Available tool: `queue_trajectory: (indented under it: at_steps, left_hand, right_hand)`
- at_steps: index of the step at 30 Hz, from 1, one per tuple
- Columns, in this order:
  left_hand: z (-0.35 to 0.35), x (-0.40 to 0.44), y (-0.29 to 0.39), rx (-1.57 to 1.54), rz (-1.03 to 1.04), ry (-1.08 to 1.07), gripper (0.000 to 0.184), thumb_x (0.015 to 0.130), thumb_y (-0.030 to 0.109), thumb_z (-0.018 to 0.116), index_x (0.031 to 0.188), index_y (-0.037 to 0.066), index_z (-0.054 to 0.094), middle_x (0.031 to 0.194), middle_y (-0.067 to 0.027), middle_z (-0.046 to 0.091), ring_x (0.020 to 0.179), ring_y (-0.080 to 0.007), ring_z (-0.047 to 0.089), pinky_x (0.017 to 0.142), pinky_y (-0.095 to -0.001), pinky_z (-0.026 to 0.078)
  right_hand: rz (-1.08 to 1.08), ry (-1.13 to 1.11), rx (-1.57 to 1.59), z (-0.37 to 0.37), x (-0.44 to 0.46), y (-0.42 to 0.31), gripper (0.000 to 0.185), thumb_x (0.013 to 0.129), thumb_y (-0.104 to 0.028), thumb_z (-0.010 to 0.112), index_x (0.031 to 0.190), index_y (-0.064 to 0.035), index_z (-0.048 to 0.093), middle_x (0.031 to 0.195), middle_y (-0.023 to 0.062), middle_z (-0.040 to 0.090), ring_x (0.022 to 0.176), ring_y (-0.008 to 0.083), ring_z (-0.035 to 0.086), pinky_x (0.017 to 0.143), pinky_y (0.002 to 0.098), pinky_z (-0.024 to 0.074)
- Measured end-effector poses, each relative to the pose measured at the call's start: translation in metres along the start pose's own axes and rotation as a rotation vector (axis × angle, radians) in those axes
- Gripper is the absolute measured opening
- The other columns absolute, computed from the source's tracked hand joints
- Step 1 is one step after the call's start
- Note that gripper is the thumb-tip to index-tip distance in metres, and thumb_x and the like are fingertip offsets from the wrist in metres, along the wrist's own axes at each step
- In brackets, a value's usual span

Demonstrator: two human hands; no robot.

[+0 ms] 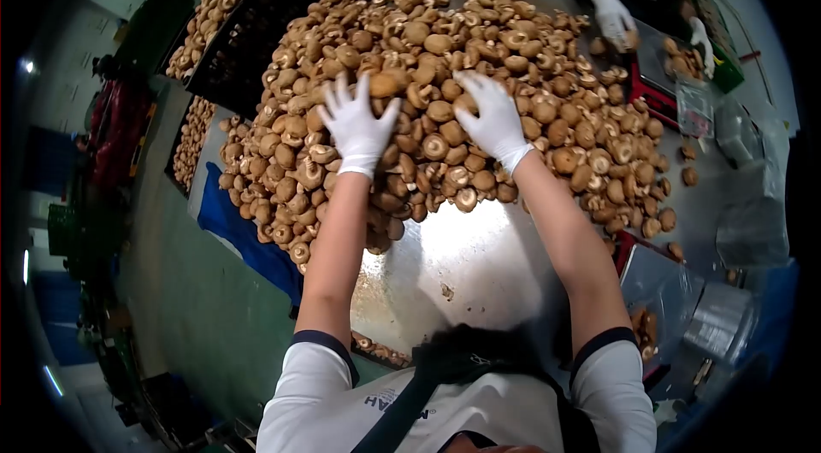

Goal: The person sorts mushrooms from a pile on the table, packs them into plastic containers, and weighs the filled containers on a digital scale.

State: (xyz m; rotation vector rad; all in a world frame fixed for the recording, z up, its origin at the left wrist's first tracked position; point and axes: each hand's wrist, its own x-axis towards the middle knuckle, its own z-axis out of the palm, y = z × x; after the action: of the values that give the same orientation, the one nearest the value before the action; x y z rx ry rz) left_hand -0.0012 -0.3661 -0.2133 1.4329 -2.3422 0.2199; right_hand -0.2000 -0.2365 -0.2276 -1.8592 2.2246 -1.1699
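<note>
A broad heap of brown mushrooms [436, 43] covers much of the metal table [445, 273]. On the heap's left part lies my left hand [357, 121] in a white glove, fingers spread over the mushrooms. A larger, elongated mushroom [389, 84] is right beside its fingertips. My right hand [492, 115], also gloved in white, rests on the heap further right. Its thumb and fingers are apart, next to a mushroom [464, 104] between them. Neither hand is closed around anything.
Black crates [256, 26] of mushrooms stand at the left. Across the table at upper right, a co-worker's gloved hand [612, 17] touches mushrooms near a red-edged scale [654, 77]. Clear plastic packs [723, 320] and another red-edged scale [650, 282] lie at right. Blue cloth [239, 226] hangs at left.
</note>
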Motion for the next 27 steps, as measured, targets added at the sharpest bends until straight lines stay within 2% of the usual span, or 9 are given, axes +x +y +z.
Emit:
queue_trajectory:
  at_steps: [2,8,10,14,16,19,22,24,27]
  left_hand:
    - [0.007,0.000,0.009,-0.213,0.124,-0.003,0.071,0.080,0.056,0.068,0.138,0.018,0.054,0.147,-0.0184,0.044,0.140,-0.0403,0.032,0.115,-0.0601,0.020]
    - [0.017,-0.049,0.073,-0.362,0.294,0.043,0.053,0.068,0.043,0.075,0.114,0.018,0.068,0.121,-0.0080,0.059,0.124,-0.0336,0.046,0.108,-0.0577,0.024]
    - [0.017,-0.070,0.086,-0.417,0.345,0.008,0.055,0.068,0.043,0.075,0.116,0.019,0.067,0.120,-0.0087,0.059,0.127,-0.0341,0.044,0.108,-0.0593,0.026]
    - [0.035,-0.134,0.111,-0.626,0.410,-0.038,0.051,0.074,0.029,0.072,0.124,0.021,0.064,0.118,-0.0083,0.059,0.125,-0.0325,0.047,0.104,-0.0586,0.030]
    - [0.029,-0.160,0.118,-0.749,0.283,-0.130,0.050,0.079,0.023,0.067,0.129,0.022,0.062,0.117,-0.0088,0.060,0.124,-0.0320,0.049,0.106,-0.0581,0.029]
    - [0.018,-0.190,0.117,-0.730,0.357,-0.204,0.049,0.084,0.025,0.064,0.132,0.019,0.059,0.123,-0.0087,0.060,0.128,-0.0314,0.048,0.114,-0.0605,0.018]
    - [0.005,-0.221,0.112,-0.860,0.354,-0.350,0.051,0.087,0.029,0.064,0.135,0.014,0.056,0.130,-0.0105,0.057,0.130,-0.0294,0.047,0.117,-0.0558,0.016]
    - [-0.013,-0.239,0.098,-0.909,0.417,-0.339,0.050,0.087,0.024,0.065,0.134,0.009,0.056,0.132,-0.0140,0.056,0.130,-0.0320,0.047,0.116,-0.0502,0.022]
    - [-0.041,-0.266,0.063,-0.993,0.386,-0.322,0.046,0.084,0.015,0.065,0.128,0.006,0.059,0.133,-0.0174,0.054,0.130,-0.0348,0.046,0.111,-0.0507,0.032]
  right_hand:
    - [-0.017,-0.085,-0.262,0.033,-0.021,0.003,0.049,0.089,-0.031,0.064,0.134,-0.0117,0.056,0.134,0.0154,0.054,0.126,0.0339,0.049,0.105,0.0453,0.0400]
    - [0.195,-0.138,-0.247,0.011,-0.088,0.012,0.056,0.081,-0.033,0.071,0.131,-0.0111,0.058,0.120,0.0120,0.059,0.112,0.0311,0.054,0.096,0.0428,0.0421]
    - [0.037,-0.054,-0.354,0.012,-0.118,0.018,0.054,0.076,-0.031,0.074,0.123,-0.0072,0.060,0.108,0.0111,0.061,0.106,0.0308,0.056,0.098,0.0456,0.0398]
    - [0.085,-0.006,-0.368,0.002,-0.159,0.005,0.045,0.073,-0.027,0.075,0.107,-0.0029,0.061,0.105,0.0120,0.061,0.106,0.0307,0.056,0.106,0.0472,0.0340]
    - [0.184,0.044,-0.268,0.004,-0.188,0.007,0.050,0.071,-0.029,0.075,0.110,-0.0019,0.061,0.105,0.0127,0.060,0.106,0.0329,0.055,0.102,0.0482,0.0375]
    - [0.272,-0.063,-0.293,-0.012,-0.220,0.003,0.051,0.070,-0.029,0.075,0.112,-0.0037,0.062,0.110,0.0130,0.059,0.103,0.0362,0.054,0.091,0.0475,0.0403]
    - [0.336,-0.089,-0.343,-0.019,-0.247,-0.001,0.055,0.069,-0.029,0.076,0.116,-0.0056,0.062,0.111,0.0131,0.059,0.103,0.0351,0.053,0.092,0.0467,0.0396]
    - [0.288,-0.089,-0.329,-0.033,-0.251,-0.016,0.072,0.066,-0.030,0.077,0.131,-0.0057,0.057,0.110,0.0122,0.059,0.105,0.0324,0.053,0.098,0.0461,0.0365]
    - [0.268,-0.103,-0.348,-0.042,-0.272,-0.022,0.077,0.068,-0.035,0.079,0.134,-0.0041,0.053,0.114,0.0132,0.060,0.109,0.0323,0.053,0.105,0.0479,0.0323]
